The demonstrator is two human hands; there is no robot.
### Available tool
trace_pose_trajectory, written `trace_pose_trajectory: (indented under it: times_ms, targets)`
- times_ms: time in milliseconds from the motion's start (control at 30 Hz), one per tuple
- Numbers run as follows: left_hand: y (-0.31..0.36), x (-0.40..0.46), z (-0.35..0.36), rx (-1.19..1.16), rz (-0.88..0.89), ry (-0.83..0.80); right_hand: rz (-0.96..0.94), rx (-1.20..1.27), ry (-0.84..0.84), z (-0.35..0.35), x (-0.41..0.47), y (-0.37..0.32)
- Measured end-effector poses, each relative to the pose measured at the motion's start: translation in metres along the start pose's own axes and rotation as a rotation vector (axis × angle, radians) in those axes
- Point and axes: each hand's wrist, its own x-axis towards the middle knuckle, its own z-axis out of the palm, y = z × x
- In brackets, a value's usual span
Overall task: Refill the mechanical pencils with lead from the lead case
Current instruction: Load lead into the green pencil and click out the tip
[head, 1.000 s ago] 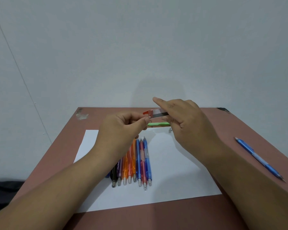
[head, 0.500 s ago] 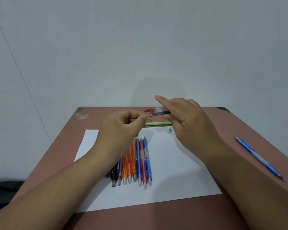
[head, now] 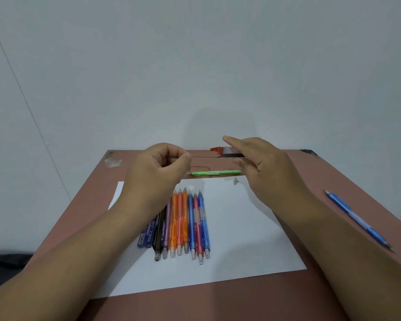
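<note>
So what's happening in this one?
A person is refilling mechanical pencils. The right hand holds a lead case with a red cap and the green pencil. The left hand pinches a thin lead that runs to the case mouth. A row of pencils lies on white paper.

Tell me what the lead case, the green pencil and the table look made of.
Lead case: clear hard plastic with a red cap, dark leads showing through. Green pencil: opaque glossy plastic, evenly coloured, probably with a metal tip. Table: matt reddish-brown surface, likely laminate or painted board; chipped at the far corner.
</note>
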Motion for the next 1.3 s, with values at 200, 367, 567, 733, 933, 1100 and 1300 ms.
trace_pose_trajectory:
  times_ms: [200, 367, 567, 733, 933, 1100, 1300]
  targets:
    - [0.002, 0.007, -0.008, -0.032, -0.022, 0.087, 0.085, 0.084, 0.007, -0.006, 0.002, 0.003]
    - [-0.004, 0.012, -0.011, -0.099, -0.062, 0.151, 0.177, 0.129, 0.003, -0.008, 0.001, -0.002]
    - [-0.007, 0.014, -0.011, -0.138, -0.095, 0.133, 0.365, 0.461, -0.011, -0.005, 0.001, -0.013]
    - [-0.007, 0.013, -0.010, -0.148, -0.096, 0.121, 0.433, 0.666, -0.051, -0.006, 0.001, -0.020]
    - [-0.007, 0.015, -0.009, -0.142, -0.096, 0.119, 0.442, 0.924, -0.180, -0.007, 0.000, -0.025]
    - [-0.007, 0.015, -0.008, -0.120, -0.102, 0.110, 0.421, 0.960, -0.227, -0.007, -0.001, -0.025]
    - [-0.007, 0.015, -0.008, -0.105, -0.097, 0.114, 0.431, 0.928, -0.278, -0.007, -0.001, -0.028]
